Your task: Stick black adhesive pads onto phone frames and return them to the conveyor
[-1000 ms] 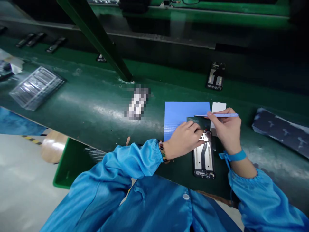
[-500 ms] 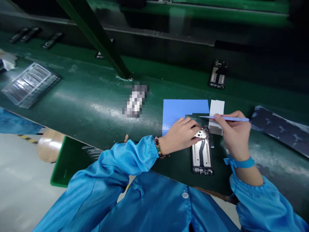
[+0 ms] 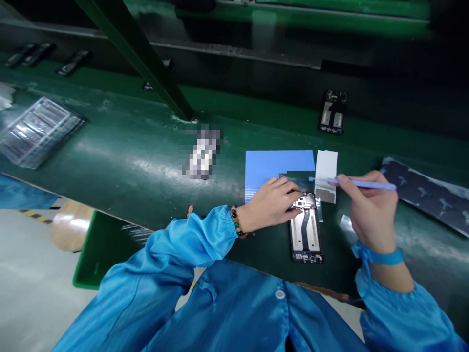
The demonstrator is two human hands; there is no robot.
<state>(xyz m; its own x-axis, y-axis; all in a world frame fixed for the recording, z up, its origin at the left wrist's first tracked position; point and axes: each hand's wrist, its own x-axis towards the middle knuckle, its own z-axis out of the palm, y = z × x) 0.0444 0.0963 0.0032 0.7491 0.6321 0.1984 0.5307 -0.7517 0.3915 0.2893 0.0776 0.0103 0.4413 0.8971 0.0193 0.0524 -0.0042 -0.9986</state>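
An opened phone (image 3: 306, 232) lies on the green bench near its front edge, its metal plate and circuit board facing up. My left hand (image 3: 273, 205) rests at its upper left, fingers curled against the top end; whether they pinch anything is hidden. My right hand (image 3: 373, 208) is closed on a thin light-blue stick tool (image 3: 370, 184), whose tip points left over a dark clear film above the phone. Behind the hands lie a blue sheet (image 3: 280, 161) and a white card (image 3: 326, 166).
Another opened phone (image 3: 332, 112) lies on the far strip. A dark patterned pad (image 3: 428, 193) is at the right, a pixelated device (image 3: 203, 152) left of centre, and clear trays (image 3: 40, 132) at the far left. A green post (image 3: 146, 63) rises from the bench.
My right hand has moved right and slightly down, drawing the stick tool away from the phone. My left hand has stayed nearly in place at the phone's top end.
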